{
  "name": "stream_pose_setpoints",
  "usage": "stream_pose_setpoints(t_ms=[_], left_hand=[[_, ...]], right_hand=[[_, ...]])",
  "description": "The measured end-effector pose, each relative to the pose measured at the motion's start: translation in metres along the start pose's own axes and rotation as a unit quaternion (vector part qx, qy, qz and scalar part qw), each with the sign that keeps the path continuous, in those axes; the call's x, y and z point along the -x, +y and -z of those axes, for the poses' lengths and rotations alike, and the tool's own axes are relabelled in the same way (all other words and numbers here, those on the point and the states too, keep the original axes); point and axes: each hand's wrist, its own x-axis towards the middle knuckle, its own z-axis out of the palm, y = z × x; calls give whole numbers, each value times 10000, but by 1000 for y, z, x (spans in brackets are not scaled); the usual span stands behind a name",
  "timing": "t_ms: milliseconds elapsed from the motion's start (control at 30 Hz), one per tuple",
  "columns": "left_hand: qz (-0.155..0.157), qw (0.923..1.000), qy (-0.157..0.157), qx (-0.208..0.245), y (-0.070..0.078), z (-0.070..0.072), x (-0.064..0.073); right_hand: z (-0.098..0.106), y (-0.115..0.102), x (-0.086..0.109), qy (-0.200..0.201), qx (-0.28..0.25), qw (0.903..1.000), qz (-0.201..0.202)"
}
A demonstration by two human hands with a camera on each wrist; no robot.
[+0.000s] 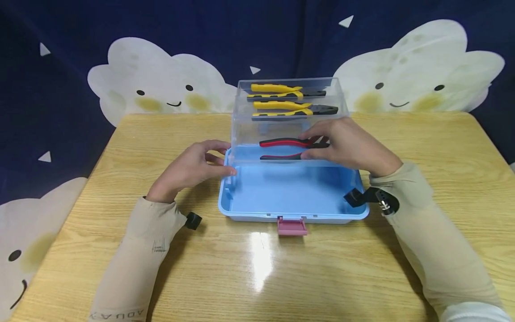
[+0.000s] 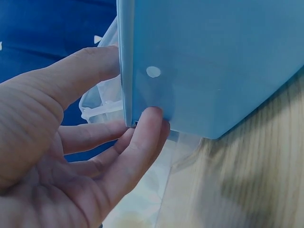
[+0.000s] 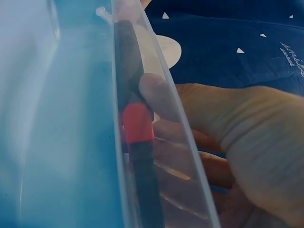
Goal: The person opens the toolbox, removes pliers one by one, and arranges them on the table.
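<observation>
A light blue toolbox (image 1: 289, 192) stands open on the table, with clear trays raised over its back half. My left hand (image 1: 193, 163) holds the box's left end, thumb at the rim and fingertips on the outer wall (image 2: 190, 85) in the left wrist view. Over at the lower clear tray (image 1: 243, 154), my right hand (image 1: 348, 145) grips red-and-black pliers (image 1: 281, 142) near their head. Through the tray's clear wall, the right wrist view shows the pliers' red part (image 3: 138, 122) beside the thumb and fingers. The handles point left.
Two yellow-and-black pliers (image 1: 277, 105) lie in the upper clear tray (image 1: 342, 96). A pink latch (image 1: 292, 227) hangs at the box's front edge. Wooden table (image 1: 225, 277) surrounds the box, and a dark blue cloud-print cloth (image 1: 273, 36) hangs behind.
</observation>
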Motion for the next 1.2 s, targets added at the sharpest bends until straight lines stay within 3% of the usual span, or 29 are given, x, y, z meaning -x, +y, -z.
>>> stream_pose_setpoints(t_ms=[1200], left_hand=[[-81, 9999, -32, 70, -2, -1, 0]], right_hand=[[4, 4, 2, -199, 181, 9991, 317]])
